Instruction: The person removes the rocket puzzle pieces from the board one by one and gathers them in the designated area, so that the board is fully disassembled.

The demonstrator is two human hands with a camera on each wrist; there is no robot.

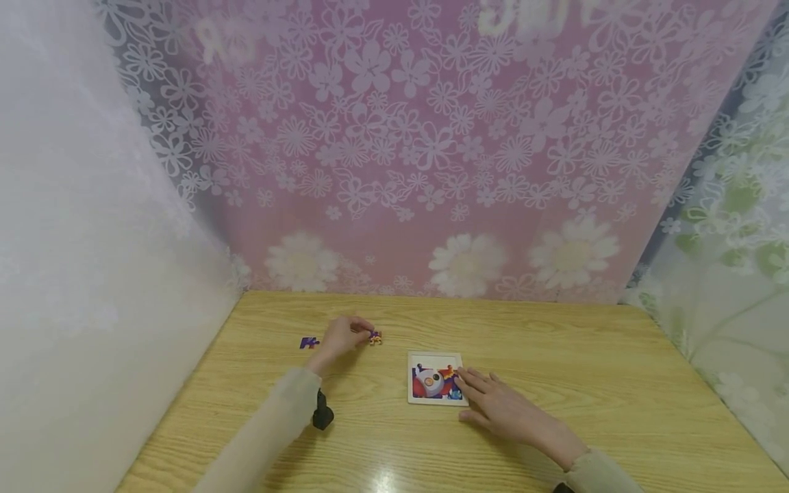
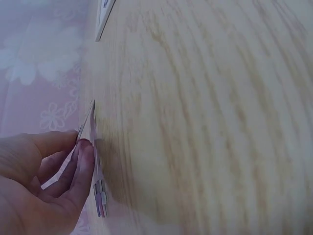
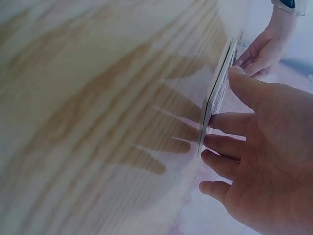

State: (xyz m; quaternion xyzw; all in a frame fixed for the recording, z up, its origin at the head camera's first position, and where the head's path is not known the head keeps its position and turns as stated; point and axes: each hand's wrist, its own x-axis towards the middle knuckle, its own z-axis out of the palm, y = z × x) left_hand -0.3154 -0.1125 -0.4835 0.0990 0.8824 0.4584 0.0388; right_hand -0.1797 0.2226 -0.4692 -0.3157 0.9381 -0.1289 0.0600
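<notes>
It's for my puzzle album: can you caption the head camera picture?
Left hand pinches a jigsaw piece; right hand touches the partly filled jigsaw tray on a wood-grain table.

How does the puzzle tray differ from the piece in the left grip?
The puzzle tray is larger than the piece. The tray has straight, pale edges; the piece has a knobbed outline. The tray lies flat on the table, touched by the right grip; the piece is tilted, pinched by the left grip. Both show purple and orange printing.
</notes>
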